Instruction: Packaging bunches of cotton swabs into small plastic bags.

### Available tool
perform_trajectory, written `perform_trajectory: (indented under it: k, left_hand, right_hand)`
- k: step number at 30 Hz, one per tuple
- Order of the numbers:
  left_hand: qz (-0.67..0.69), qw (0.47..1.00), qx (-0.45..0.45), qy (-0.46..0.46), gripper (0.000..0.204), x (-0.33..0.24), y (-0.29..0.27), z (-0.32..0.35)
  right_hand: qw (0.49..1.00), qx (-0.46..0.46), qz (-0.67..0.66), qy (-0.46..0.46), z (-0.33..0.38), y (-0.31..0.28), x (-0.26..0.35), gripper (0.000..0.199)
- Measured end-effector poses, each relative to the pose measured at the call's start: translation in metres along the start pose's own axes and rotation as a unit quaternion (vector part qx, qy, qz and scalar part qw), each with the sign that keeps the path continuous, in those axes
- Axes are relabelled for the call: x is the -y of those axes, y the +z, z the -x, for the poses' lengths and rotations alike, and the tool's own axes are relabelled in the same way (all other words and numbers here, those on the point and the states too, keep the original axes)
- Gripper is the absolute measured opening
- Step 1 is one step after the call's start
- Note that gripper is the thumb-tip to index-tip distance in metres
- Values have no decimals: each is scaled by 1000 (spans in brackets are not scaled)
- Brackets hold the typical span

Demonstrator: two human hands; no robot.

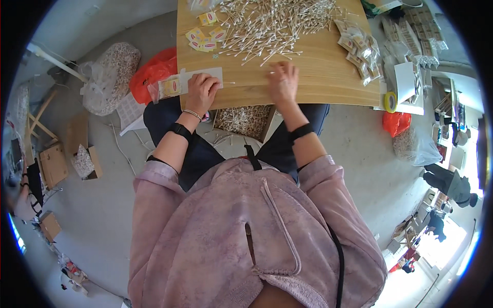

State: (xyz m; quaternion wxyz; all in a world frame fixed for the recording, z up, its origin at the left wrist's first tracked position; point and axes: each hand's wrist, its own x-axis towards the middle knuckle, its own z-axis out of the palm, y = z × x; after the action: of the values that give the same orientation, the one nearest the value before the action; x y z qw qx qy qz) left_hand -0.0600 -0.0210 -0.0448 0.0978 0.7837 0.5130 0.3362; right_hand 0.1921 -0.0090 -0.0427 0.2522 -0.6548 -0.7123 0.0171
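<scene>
My left hand (202, 90) rests at the table's near left edge, fingers curled down over a white card (210, 72). A cotton swab (229, 83) sticks out to the right from its fingertips. Just left of this hand lies a clear packet of cotton swabs (169, 87) with a yellow and white label. My right hand (283, 84) hovers over the near middle of the table, below the large loose heap of cotton swabs (272, 23). Its fingers look bent but are blurred, so what they hold, if anything, is unclear.
Small yellow and white cards (205, 40) lie at the table's left. Filled packets (359, 49) are piled on the right, near a yellow tape roll (391, 101). Below the table edge sits a box of swabs (244, 120). A bulging clear bag (115, 77) stands left.
</scene>
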Motion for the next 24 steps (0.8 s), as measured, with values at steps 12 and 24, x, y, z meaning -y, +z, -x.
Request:
perform_trajectory:
  k: [12,24]
  left_hand:
    - [-35,998,36,32,12,-8,-5,-1]
    - [-67,997,31,9,43,-3,-1,1]
  right_hand:
    - [980,74,-183,-28,-12,24,35,13]
    - [997,8,-47,-61,-33,19,25,35]
